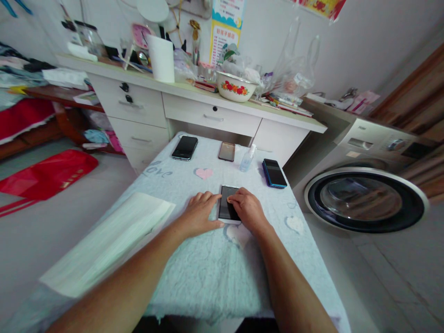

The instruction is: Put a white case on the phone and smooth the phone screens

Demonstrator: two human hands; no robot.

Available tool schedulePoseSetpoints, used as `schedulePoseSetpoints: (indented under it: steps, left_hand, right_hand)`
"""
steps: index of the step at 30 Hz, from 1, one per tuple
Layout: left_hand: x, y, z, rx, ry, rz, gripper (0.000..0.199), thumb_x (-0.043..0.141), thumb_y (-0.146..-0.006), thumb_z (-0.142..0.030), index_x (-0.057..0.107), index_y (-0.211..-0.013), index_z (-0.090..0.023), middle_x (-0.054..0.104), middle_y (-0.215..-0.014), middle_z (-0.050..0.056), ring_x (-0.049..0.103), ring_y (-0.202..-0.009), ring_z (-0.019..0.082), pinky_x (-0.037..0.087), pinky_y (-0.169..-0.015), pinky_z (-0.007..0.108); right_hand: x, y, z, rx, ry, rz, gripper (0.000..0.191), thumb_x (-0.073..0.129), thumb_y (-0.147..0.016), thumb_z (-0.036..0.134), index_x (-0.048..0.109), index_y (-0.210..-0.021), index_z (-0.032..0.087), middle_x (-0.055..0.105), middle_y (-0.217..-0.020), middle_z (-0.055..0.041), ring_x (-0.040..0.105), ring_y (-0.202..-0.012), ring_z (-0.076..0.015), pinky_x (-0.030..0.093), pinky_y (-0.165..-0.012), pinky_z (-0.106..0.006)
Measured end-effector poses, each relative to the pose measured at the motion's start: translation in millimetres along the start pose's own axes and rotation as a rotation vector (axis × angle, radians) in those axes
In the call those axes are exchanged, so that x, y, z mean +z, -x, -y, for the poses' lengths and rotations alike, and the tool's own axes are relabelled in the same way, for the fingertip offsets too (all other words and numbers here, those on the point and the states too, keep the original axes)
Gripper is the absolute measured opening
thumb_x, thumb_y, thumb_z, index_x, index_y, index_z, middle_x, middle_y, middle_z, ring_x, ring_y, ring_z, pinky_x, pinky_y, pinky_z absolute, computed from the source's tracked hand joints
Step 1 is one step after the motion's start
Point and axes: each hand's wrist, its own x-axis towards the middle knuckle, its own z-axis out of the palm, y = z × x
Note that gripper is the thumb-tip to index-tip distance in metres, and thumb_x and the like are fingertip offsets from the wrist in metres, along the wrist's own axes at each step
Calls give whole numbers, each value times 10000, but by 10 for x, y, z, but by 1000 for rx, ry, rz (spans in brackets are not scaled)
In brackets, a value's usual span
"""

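Note:
A white-framed smartphone lies flat on the cloth-covered table, its dark screen up. My left hand rests at the phone's left side with fingers and thumb spread; thumb and forefinger tips touch its edge. Over the screen's right part, my right hand has its fingers bunched together, tips on the glass. Whatever they may pinch is hidden or too small to name. Beyond the hands lie a black phone, a brownish phone case, a clear spray bottle standing upright, and a blue-edged phone.
Left of my forearm, a folded white cloth or paper lies along the table's edge. A white cabinet holding a floral bowl and a paper roll stands behind. At right is a washing machine; a red bag lies on the floor.

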Motion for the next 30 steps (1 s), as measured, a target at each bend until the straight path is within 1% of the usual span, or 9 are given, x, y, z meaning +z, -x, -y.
schedulePoseSetpoints:
  steps: [6, 9, 13, 21, 27, 30]
  left_hand:
    - [-1, 5, 0, -6, 3, -1, 710, 622, -694, -466, 374, -1321, -245, 486, -1209, 71, 421, -1115, 281, 332, -940, 397]
    - [11, 6, 10, -7, 3, -3, 707, 622, -692, -473, 377, -1318, -254, 486, -1211, 69, 421, -1119, 282, 328, -939, 396]
    - [23, 3, 20, 4, -3, -9, 698, 616, -699, -478, 381, -1315, -248, 488, -1207, 70, 419, -1119, 282, 329, -936, 395]
    - [22, 3, 21, 4, 6, -15, 710, 618, -693, -477, 376, -1321, -251, 485, -1201, 75, 414, -1122, 280, 323, -942, 396]
    - [43, 4, 31, 17, 8, -33, 706, 620, -693, -477, 380, -1316, -250, 490, -1191, 73, 424, -1102, 274, 325, -936, 393]
    - [38, 6, 29, 18, 4, -35, 712, 629, -690, -474, 382, -1315, -241, 495, -1177, 74, 432, -1089, 272, 333, -926, 389]
  right_hand:
    - [-6, -63, -139, 102, 31, -42, 233, 490, -903, 240, 719, -953, 242, 605, -880, -31, 563, -820, -126, 396, -749, -211]
    - [-41, -48, -160, 119, 30, -49, 229, 496, -905, 251, 721, -943, 242, 607, -881, -33, 566, -822, -124, 393, -750, -212]
    - [-106, 20, -152, 80, 15, -18, 218, 507, -902, 242, 725, -913, 235, 610, -861, -30, 567, -801, -117, 393, -735, -210]
    - [-240, 172, -118, -23, -74, 114, 204, 521, -890, 221, 725, -886, 215, 620, -828, -28, 575, -750, -109, 396, -699, -211]
    - [-365, 251, -1, -85, -94, 203, 209, 533, -874, 188, 720, -782, 204, 608, -771, -16, 566, -701, -100, 387, -661, -197]
    - [-367, 300, 62, -72, -78, 220, 221, 518, -884, 190, 717, -788, 199, 606, -788, -21, 568, -702, -99, 390, -664, -198]
